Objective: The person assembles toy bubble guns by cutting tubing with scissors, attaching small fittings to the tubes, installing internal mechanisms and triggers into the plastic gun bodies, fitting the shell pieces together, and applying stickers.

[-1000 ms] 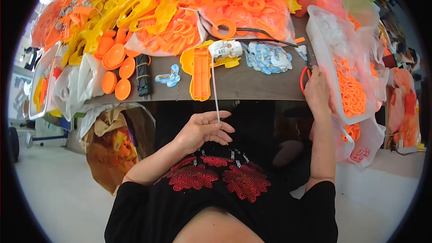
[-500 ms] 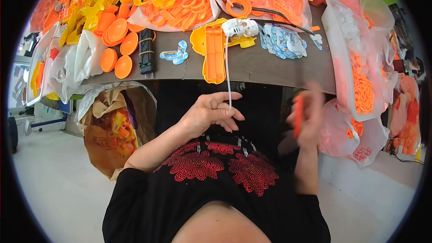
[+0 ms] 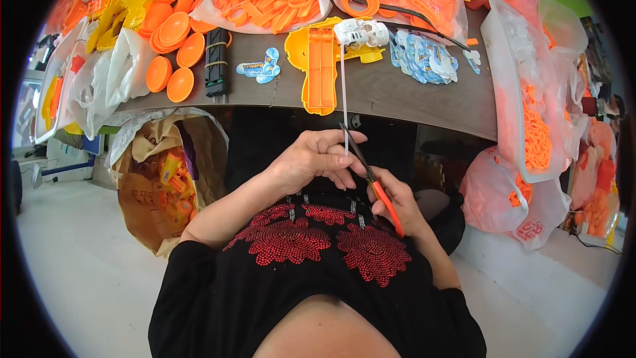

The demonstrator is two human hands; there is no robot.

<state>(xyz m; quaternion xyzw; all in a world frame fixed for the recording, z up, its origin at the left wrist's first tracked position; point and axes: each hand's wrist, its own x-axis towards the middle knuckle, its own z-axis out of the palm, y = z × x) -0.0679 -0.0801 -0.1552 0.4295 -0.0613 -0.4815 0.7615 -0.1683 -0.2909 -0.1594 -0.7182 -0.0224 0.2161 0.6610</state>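
A thin white tube (image 3: 344, 86) hangs from a white plastic mechanism (image 3: 361, 34) resting on a yellow toy gun half shell (image 3: 320, 69). My left hand (image 3: 311, 159) pinches the tube's lower part between thumb and fingers, just off the table's front edge. In my right hand (image 3: 401, 202) are red-handled scissors (image 3: 385, 204), held by the handles. Their dark blades point up and to the left and cross at the tube, close above my left fingertips. Whether the blades touch the tube I cannot tell.
Blue stickers (image 3: 423, 58) lie right of the shell, a black part (image 3: 216, 63) and orange discs (image 3: 175, 30) to its left. Bags of orange parts (image 3: 278, 6) line the back. A plastic bin (image 3: 497, 59) stands at right; a paper bag (image 3: 142, 205) sits below left.
My right hand has swung in from the right, bringing the scissors to the tube beside my left hand. The left hand keeps its hold on the tube. The view has shifted slightly.
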